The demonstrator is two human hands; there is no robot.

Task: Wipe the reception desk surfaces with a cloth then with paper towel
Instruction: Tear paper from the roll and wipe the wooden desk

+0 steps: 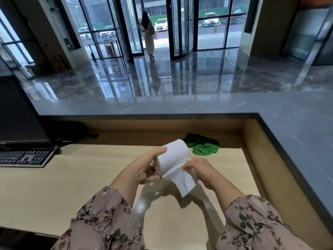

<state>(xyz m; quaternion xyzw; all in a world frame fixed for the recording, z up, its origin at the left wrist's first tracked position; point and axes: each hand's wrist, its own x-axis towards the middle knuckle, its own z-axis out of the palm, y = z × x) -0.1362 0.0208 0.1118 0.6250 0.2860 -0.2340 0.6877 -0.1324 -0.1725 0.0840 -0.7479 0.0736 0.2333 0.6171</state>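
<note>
Holding the white cylindrical roll of paper towel (173, 153) in the air, your left hand (144, 171) wraps its near-left end: one finger reaches along the top of the roll and the others curl in under it. Your right hand (202, 171) sits just right of the roll, fingers bent, pinching the loose white sheet (182, 183) at the spot where it leaves the roll. That sheet hangs down below the roll, between your wrists, its free edge slightly blurred. Both hands have a closed grip on paper, neither one flat or spread.

Below the roll lies the pale wooden worktop (63, 186), which carries the shadows of your arms. Beyond the roll and a little to its right, a crumpled green fabric cloth (205, 147) lies on that worktop at the foot of its back panel, apart from both hands. Far left of the roll a black computer keyboard (25, 157) rests on the same surface, with a dark flat monitor (19, 112) behind it. Beyond and to the right of the roll runs the raised grey veined stone worktop (297, 138), bending in an L around the wooden level. Nearer you than the roll, brown floral sleeves (100, 219) cover your forearms. Well beyond the roll, a person in a long light coat (148, 38) stands at a glass revolving door (180, 29).
</note>
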